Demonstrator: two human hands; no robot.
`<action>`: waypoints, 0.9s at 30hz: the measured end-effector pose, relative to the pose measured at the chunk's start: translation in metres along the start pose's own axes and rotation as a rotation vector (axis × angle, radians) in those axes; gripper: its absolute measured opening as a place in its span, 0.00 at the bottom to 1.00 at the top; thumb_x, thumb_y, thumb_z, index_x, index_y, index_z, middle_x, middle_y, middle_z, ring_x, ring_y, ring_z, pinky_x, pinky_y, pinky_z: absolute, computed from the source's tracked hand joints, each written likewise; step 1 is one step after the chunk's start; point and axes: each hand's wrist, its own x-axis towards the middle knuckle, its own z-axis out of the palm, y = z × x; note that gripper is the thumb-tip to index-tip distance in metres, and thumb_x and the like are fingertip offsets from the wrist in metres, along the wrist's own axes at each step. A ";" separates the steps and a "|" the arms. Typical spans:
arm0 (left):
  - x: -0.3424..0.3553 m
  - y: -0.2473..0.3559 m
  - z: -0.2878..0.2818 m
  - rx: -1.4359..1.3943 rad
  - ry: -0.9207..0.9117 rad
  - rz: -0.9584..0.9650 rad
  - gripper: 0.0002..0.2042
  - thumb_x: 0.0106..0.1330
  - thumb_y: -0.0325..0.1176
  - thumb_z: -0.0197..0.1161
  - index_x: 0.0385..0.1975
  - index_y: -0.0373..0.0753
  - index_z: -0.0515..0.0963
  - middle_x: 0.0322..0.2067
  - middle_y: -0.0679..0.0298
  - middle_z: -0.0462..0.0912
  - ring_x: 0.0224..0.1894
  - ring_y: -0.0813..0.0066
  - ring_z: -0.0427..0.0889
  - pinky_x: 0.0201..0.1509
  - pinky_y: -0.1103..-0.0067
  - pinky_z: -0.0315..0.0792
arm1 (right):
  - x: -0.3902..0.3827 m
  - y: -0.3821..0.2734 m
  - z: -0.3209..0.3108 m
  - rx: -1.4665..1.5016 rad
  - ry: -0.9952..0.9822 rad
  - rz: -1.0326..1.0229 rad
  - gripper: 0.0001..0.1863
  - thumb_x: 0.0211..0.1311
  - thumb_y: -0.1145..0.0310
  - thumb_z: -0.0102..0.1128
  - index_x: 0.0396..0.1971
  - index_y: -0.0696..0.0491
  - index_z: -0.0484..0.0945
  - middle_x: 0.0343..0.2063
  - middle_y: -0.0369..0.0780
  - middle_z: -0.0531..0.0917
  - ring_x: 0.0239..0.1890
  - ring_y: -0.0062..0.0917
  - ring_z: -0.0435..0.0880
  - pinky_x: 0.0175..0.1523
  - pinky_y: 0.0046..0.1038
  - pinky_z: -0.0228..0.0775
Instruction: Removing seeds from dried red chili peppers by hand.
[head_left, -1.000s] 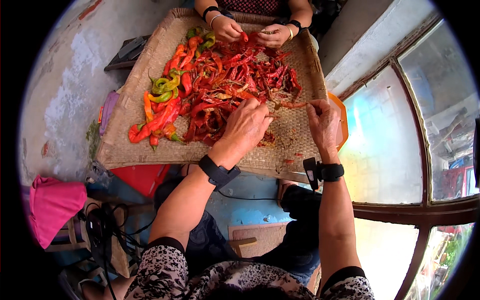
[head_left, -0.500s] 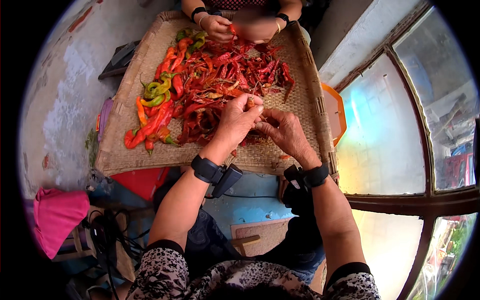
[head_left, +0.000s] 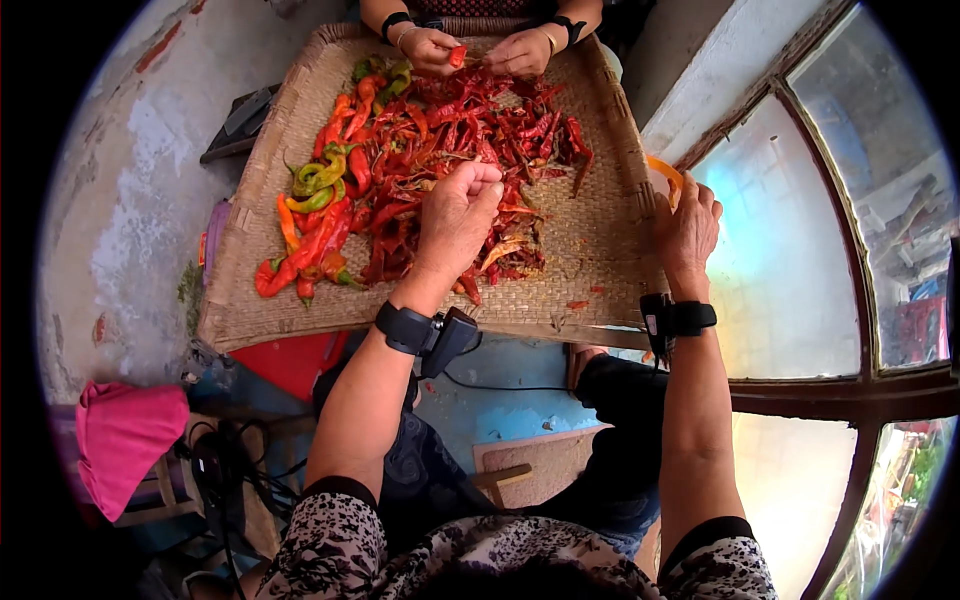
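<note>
My left hand (head_left: 460,215) is above the heap of dried red chili peppers (head_left: 510,140), its thumb and fingers pinched together; whatever is between the fingertips is too small to make out. My right hand (head_left: 688,228) reaches past the right rim of the woven tray (head_left: 225,300), over the orange-rimmed container (head_left: 662,172). Its thumb and forefinger are apart, and the other fingertips are partly hidden. Fresh red chili peppers (head_left: 300,255) and twisted green ones (head_left: 320,180) lie along the tray's left side. A pale dried chili (head_left: 503,250) rests to the right of my left wrist.
Across the tray, another person's hands (head_left: 515,52) hold a small red pepper piece (head_left: 458,56). A framed window (head_left: 790,250) stands close on my right and a rough wall (head_left: 130,200) on the left. A pink cloth (head_left: 130,440) and black cables (head_left: 225,470) are at lower left.
My right hand has left my left hand and moved right to the orange-rimmed container. The chili held between both hands no longer shows there. The other person's hands have moved apart.
</note>
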 end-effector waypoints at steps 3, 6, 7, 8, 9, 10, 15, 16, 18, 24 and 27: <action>0.000 0.001 0.000 0.108 0.025 0.076 0.09 0.64 0.31 0.55 0.40 0.33 0.73 0.31 0.66 0.77 0.29 0.82 0.75 0.34 0.83 0.72 | -0.007 -0.036 -0.004 0.377 -0.118 -0.273 0.16 0.52 0.72 0.58 0.43 0.57 0.74 0.39 0.47 0.77 0.39 0.43 0.73 0.43 0.39 0.69; -0.002 0.005 0.000 0.107 0.038 0.074 0.09 0.64 0.31 0.55 0.40 0.33 0.73 0.31 0.66 0.77 0.29 0.82 0.75 0.34 0.83 0.72 | -0.029 -0.072 0.026 0.593 -0.387 -0.335 0.13 0.51 0.71 0.60 0.37 0.58 0.76 0.34 0.49 0.79 0.40 0.46 0.77 0.44 0.39 0.70; -0.003 0.005 -0.001 0.082 0.050 0.061 0.09 0.64 0.31 0.55 0.40 0.33 0.73 0.31 0.66 0.77 0.29 0.82 0.74 0.34 0.83 0.72 | -0.034 -0.086 0.028 0.575 -0.476 -0.293 0.14 0.50 0.72 0.59 0.39 0.58 0.76 0.34 0.50 0.79 0.41 0.46 0.76 0.44 0.40 0.70; -0.003 0.008 0.000 0.083 0.044 0.063 0.09 0.64 0.31 0.55 0.40 0.33 0.73 0.31 0.66 0.77 0.29 0.82 0.74 0.34 0.83 0.72 | -0.037 -0.091 0.036 0.564 -0.456 -0.301 0.15 0.49 0.72 0.59 0.39 0.57 0.76 0.35 0.50 0.79 0.41 0.46 0.77 0.44 0.40 0.70; -0.003 0.010 0.000 0.065 0.029 0.050 0.09 0.64 0.31 0.55 0.39 0.33 0.74 0.31 0.66 0.77 0.29 0.83 0.74 0.34 0.83 0.72 | -0.039 -0.093 0.042 0.552 -0.437 -0.310 0.15 0.49 0.72 0.58 0.40 0.56 0.76 0.35 0.49 0.80 0.41 0.45 0.77 0.44 0.40 0.70; -0.003 0.013 0.001 0.046 0.015 0.036 0.09 0.64 0.31 0.55 0.39 0.34 0.74 0.31 0.66 0.77 0.29 0.83 0.74 0.34 0.84 0.72 | -0.039 -0.089 0.046 0.550 -0.435 -0.305 0.15 0.49 0.72 0.58 0.40 0.56 0.76 0.35 0.49 0.80 0.41 0.45 0.77 0.44 0.40 0.70; -0.006 0.019 -0.008 0.047 0.016 -0.003 0.09 0.65 0.31 0.55 0.40 0.34 0.74 0.31 0.67 0.77 0.29 0.83 0.74 0.34 0.84 0.71 | -0.023 -0.089 0.038 0.577 -0.574 -0.260 0.11 0.50 0.72 0.56 0.36 0.54 0.79 0.31 0.47 0.81 0.35 0.42 0.80 0.42 0.38 0.71; -0.006 0.019 -0.010 0.078 0.023 0.005 0.09 0.65 0.32 0.55 0.40 0.34 0.74 0.31 0.68 0.77 0.29 0.83 0.74 0.34 0.84 0.71 | -0.023 -0.086 0.034 0.594 -0.561 -0.221 0.09 0.51 0.72 0.56 0.33 0.55 0.80 0.28 0.47 0.81 0.33 0.43 0.80 0.40 0.37 0.72; -0.005 0.019 -0.011 0.113 0.041 0.018 0.09 0.65 0.32 0.54 0.40 0.34 0.74 0.31 0.68 0.77 0.29 0.83 0.74 0.34 0.84 0.71 | -0.016 -0.076 0.028 0.694 -0.488 -0.211 0.07 0.53 0.74 0.57 0.32 0.57 0.80 0.25 0.47 0.81 0.28 0.35 0.81 0.35 0.31 0.72; -0.005 0.008 -0.004 0.226 -0.110 0.038 0.11 0.64 0.32 0.56 0.42 0.34 0.73 0.32 0.65 0.77 0.32 0.80 0.76 0.36 0.81 0.73 | -0.005 -0.046 0.002 0.921 -0.651 -0.030 0.06 0.57 0.73 0.56 0.30 0.59 0.79 0.17 0.40 0.80 0.19 0.24 0.77 0.28 0.26 0.69; -0.010 0.008 0.014 0.349 -0.108 0.190 0.13 0.63 0.32 0.58 0.45 0.35 0.72 0.34 0.64 0.77 0.34 0.80 0.76 0.36 0.81 0.73 | -0.006 -0.033 -0.005 0.969 -0.623 -0.008 0.07 0.59 0.71 0.56 0.31 0.59 0.79 0.17 0.37 0.79 0.19 0.18 0.74 0.27 0.24 0.67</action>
